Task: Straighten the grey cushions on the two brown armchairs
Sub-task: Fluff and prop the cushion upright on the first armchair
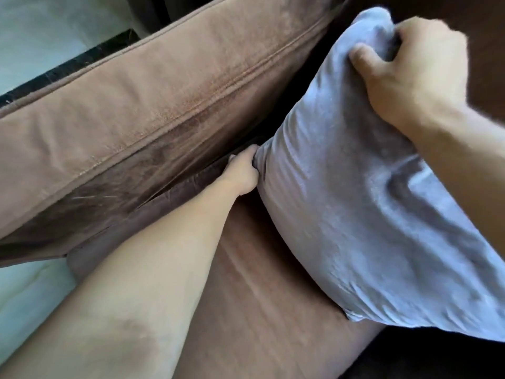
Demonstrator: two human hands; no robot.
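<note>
Pale floor at far left, dark strip along its edge; brown armchair filling most of view, w/ padded arm running diagonally and seat below. Grey cushion standing tilted on seat, leaning toward chair back, lower corner touching seat fabric. Right hand closed on top corner, fabric bunched into fist, thumb pressed over front. Left hand closed on opposite side corner, down in gap between chair arm and seat, fingers pinching edge; fingertips mostly hidden behind cushion. Judging by creases radiating from both grips and sag between them: soft, light, loosely filled, velvety cover prob. a bit slick, so cover likely to slide over filling if pinched thin. No fragility concern. Best holds prob. as now, at corners/seams where fabric doubles up, grabbing some filling along w/ cover. Between the grips, body of cushion slack, so pulling corners apart should square it up; below right grip, free lower corner hanging unsupported and likely to flop. Near left grip, tight gap against chair arm could snag corner. Second armchair not in view; can't tell its cushion's state.
</note>
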